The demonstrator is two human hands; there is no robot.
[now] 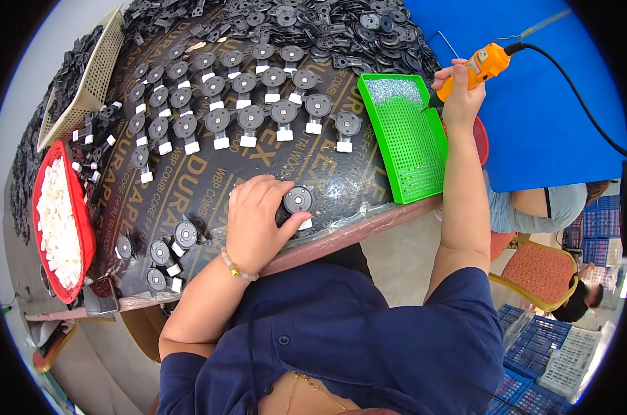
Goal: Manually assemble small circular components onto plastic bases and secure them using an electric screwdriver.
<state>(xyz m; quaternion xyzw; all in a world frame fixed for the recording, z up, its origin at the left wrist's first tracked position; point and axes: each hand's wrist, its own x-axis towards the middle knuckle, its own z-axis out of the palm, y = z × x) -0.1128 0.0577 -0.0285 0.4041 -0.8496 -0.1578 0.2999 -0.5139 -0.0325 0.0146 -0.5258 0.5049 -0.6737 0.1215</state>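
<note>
The left hand [255,221] rests near the front edge of the dark worktable [341,187], its fingers curled down over a black round-headed part [298,202] with a small white block at its near end, pinning it flat against the board. The right hand [460,93] is raised to the far right, closed in a fist around an orange electric screwdriver [483,66] whose black cord runs off to the right; the bit points down into the far end of a green perforated tray [407,138] where a heap of small silvery screws [394,90] lies. The held part looks light, stiff moulded plastic, small enough to skid on the glossy board, so pressing on its body beside the disc, leaving the centre of the disc clear, seems the sound grip; the white block looks as if it could be knocked loose by a sideways push. Farther back, rows of like parts [251,97] stand in lines, and a few more [168,252] lie near left. A red tray of white blocks [58,221] sits at the left edge, and a loose heap of black pieces [313,24] lies at the far side.
</note>
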